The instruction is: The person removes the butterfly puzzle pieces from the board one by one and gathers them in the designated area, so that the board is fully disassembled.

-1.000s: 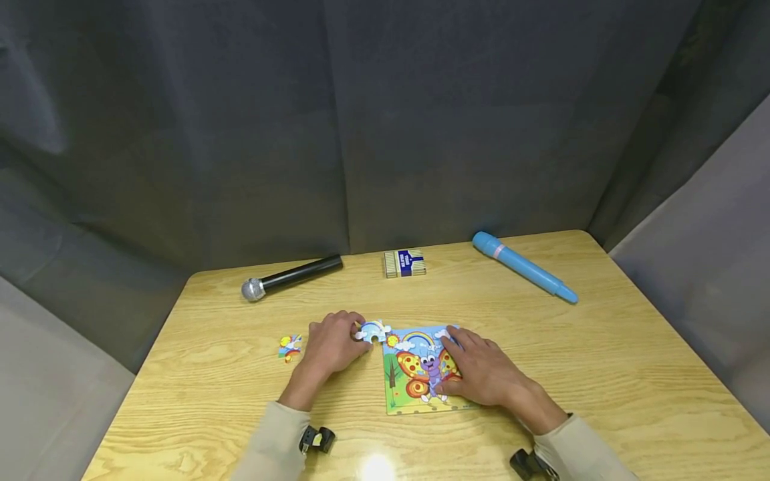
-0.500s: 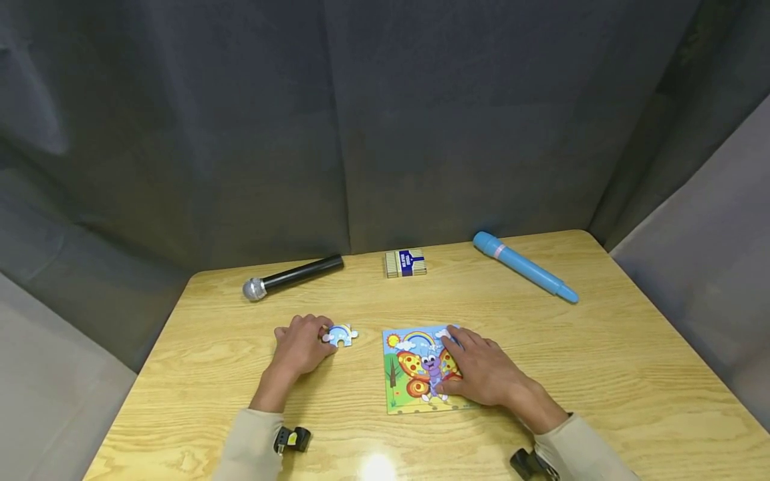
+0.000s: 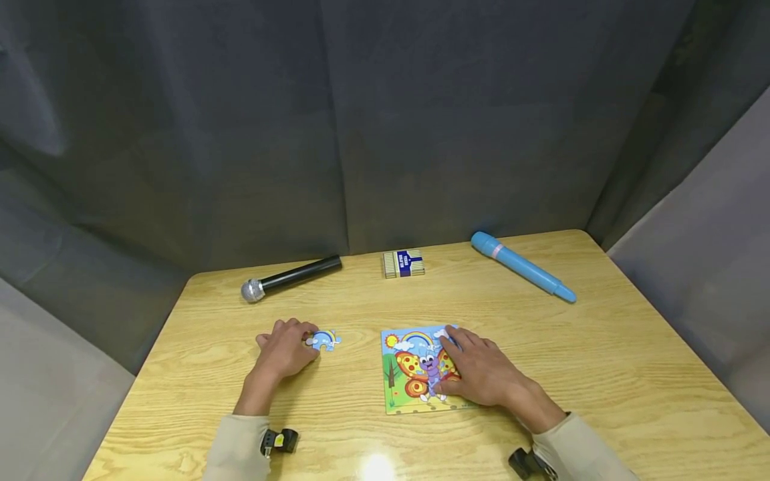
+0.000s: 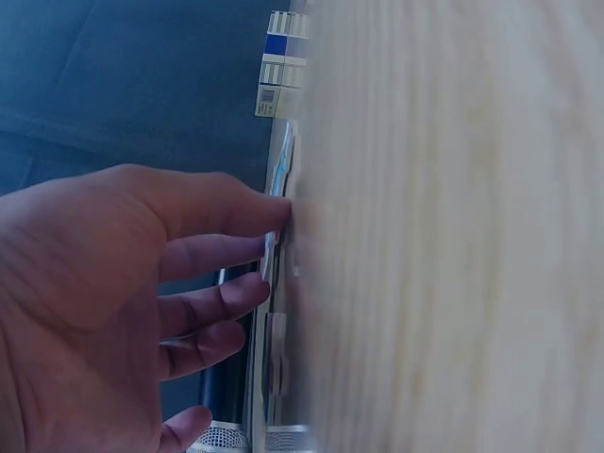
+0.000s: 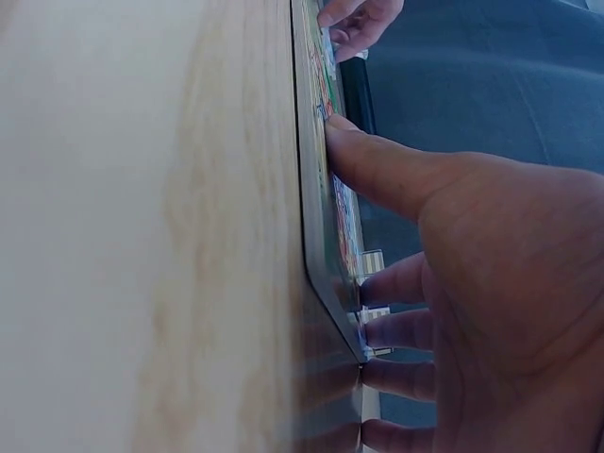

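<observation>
My left hand [image 3: 286, 349] pinches a blue puzzle piece [image 3: 326, 339] with a rainbow on it between thumb and forefinger, low over the table at the left. In the left wrist view the piece shows edge-on at the fingertips, and the other fingers are spread loosely behind it. My right hand [image 3: 488, 371] lies on the right part of a square butterfly puzzle [image 3: 409, 384], thumb and fingers spread and fairly straight. In the right wrist view the thumb touches the picture and the fingers reach to its far edge. The hand hides the puzzle's right side.
A black microphone [image 3: 301, 272] with a silver head lies at the back left of the wooden table [image 3: 361, 300]. A pack of thin sticks [image 3: 404, 263] with a blue label stands back centre, and a blue microphone-shaped stick [image 3: 523, 266] lies back right. Dark curtain [image 3: 385, 133] hangs behind.
My left hand has moved left with the rainbow piece, away from the puzzle's upper left corner. It now covers the spot where another loose piece showed. My right hand has stayed put.
</observation>
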`<action>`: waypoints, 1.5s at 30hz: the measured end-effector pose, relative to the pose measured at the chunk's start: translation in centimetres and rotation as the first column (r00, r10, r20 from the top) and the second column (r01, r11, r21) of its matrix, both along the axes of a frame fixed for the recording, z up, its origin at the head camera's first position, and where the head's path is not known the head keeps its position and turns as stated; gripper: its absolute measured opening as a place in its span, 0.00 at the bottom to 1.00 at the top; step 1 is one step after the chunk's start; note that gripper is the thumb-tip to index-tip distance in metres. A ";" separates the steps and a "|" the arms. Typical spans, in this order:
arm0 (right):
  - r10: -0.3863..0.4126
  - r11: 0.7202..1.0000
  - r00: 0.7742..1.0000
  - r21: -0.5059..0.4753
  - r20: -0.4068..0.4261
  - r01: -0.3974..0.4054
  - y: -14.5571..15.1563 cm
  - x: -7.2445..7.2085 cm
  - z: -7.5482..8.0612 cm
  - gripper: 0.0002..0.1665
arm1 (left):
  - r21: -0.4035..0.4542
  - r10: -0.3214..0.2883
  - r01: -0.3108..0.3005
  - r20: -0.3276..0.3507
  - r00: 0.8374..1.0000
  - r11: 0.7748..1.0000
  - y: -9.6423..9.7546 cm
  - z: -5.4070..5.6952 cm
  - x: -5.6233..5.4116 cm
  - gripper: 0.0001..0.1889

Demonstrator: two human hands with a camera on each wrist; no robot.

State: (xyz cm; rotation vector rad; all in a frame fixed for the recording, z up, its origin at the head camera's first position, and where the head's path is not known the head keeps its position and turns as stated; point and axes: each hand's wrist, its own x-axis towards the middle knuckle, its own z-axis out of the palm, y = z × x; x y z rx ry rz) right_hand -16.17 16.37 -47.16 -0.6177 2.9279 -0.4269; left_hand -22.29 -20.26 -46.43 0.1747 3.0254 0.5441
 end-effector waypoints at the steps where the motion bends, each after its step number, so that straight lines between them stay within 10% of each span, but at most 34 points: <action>1: 0.000 1.000 1.000 0.001 -0.001 0.000 0.0 0.0 0.0 0.54 | -0.001 -0.002 0.002 0.004 1.000 1.000 0.0 0.0 0.0 0.23; 11: 0.004 1.000 1.000 0.005 -0.004 -0.004 -0.1 -0.1 -0.2 0.53 | 0.025 -0.008 0.008 -0.001 1.000 1.000 0.4 -0.2 0.0 0.26; 21: -0.008 1.000 1.000 -0.001 0.009 0.008 0.0 0.1 -0.1 0.53 | 0.133 -0.067 0.076 -0.071 0.995 0.988 5.0 -0.1 0.8 0.24; 45: -0.095 0.994 0.995 0.051 0.037 0.093 1.4 -0.5 0.5 0.58 | -0.031 -0.327 0.325 -0.048 0.944 0.945 14.5 0.2 2.2 0.22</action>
